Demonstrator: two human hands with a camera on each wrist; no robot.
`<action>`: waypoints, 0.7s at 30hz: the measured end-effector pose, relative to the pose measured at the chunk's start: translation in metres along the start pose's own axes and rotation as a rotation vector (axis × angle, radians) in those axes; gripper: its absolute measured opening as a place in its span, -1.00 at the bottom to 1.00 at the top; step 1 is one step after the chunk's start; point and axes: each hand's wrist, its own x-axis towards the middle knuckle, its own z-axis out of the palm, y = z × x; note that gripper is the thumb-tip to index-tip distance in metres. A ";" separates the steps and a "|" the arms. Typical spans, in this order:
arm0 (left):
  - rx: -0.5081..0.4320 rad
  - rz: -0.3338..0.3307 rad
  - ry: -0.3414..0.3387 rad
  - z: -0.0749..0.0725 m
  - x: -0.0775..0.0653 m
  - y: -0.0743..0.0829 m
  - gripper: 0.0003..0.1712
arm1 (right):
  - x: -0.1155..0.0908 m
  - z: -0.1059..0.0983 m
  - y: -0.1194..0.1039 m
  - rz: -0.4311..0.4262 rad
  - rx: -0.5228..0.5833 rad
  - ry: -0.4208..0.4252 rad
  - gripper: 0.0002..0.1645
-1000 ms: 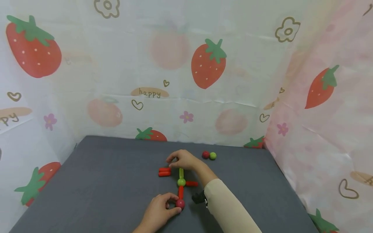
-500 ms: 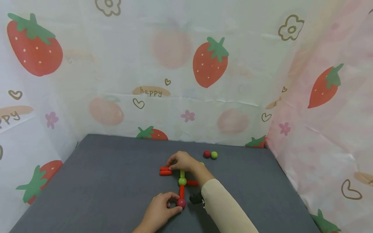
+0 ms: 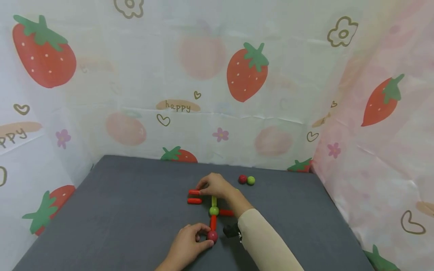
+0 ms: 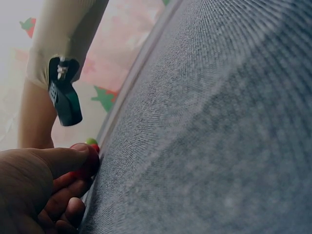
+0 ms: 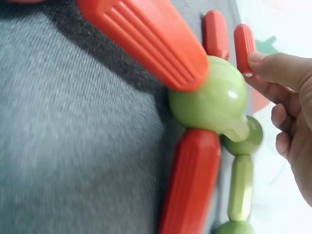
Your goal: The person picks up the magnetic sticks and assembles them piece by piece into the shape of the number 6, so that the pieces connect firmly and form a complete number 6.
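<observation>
My left hand [image 3: 188, 242] pinches a dark red ball [image 3: 212, 236] between thumb and fingers at the near end of a ball-and-rod construction. From that ball a red rod [image 3: 213, 223] leads to a green ball [image 3: 214, 211], which also bears another red rod [image 3: 226, 212] to the right and a green rod [image 3: 214, 201] behind. My right hand [image 3: 217, 186] pinches one end of a loose red rod [image 5: 243, 44], raised off the table. Its twin, a second loose red rod [image 3: 194, 201], lies just nearer. The right forearm hides part of the construction in the head view.
A loose red ball [image 3: 242, 179] and a green ball [image 3: 251, 180] sit together at the back. In the right wrist view, a farther green ball [image 5: 246, 139] joins a green rod [image 5: 241, 187]. Grey cloth covers the table [image 3: 135, 210]; a printed curtain stands behind.
The right hand's red rod has come away from its twin, backward and upward, leaving a gap between them. The left hand keeps its hold on the red ball.
</observation>
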 end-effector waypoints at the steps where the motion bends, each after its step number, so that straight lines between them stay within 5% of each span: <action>1: 0.002 -0.003 -0.001 0.000 0.000 0.000 -0.62 | -0.003 -0.002 0.000 -0.001 0.000 0.007 -0.82; 21: -0.005 -0.033 -0.001 0.003 0.001 0.001 -0.63 | -0.083 -0.031 -0.006 -0.038 0.010 0.153 -0.78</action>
